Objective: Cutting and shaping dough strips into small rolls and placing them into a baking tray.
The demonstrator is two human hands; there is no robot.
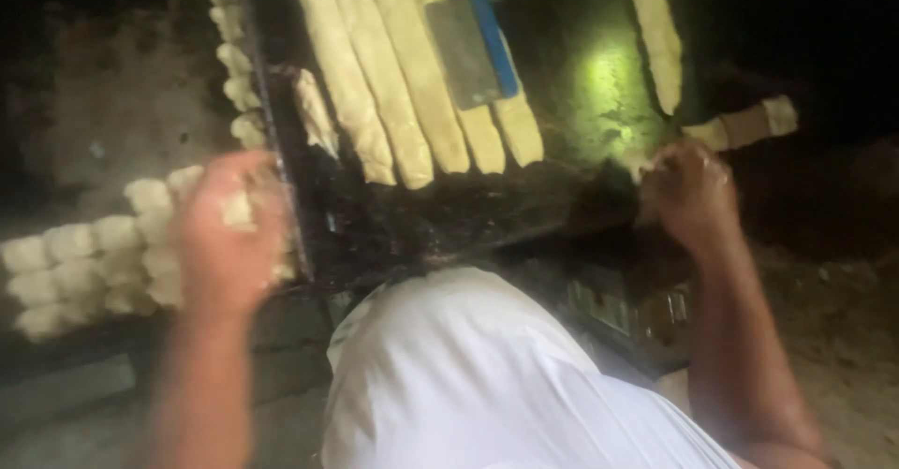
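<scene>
Head view: the left hand (pixel 229 235) is curled shut around a small dough piece (pixel 236 209), its fingers folded over the pale lump at the edge of the dark worktop (pixel 393 216). Just left of that hand lie rows of cut dough pieces (pixel 84 268), small and blocky, touching one another; more of them (pixel 234 57) run in a line above it. The right hand (pixel 688 197) is closed too, pinching a bit of dough (pixel 641 165) at its fingertips, though blur hides how tightly. Just beyond that hand a dough roll (pixel 655 34) stretches away, and to its right a short wooden handle (pixel 744 124) pokes out. Between the two hands, farther off, several long dough logs (pixel 403 85) lie side by side, touching, with a flat metal scraper (pixel 473 48) with a blue grip resting on top of them. Nearest the camera, the person's white shirt (pixel 468 375) covers the lower middle and hides the worktop's near edge.
</scene>
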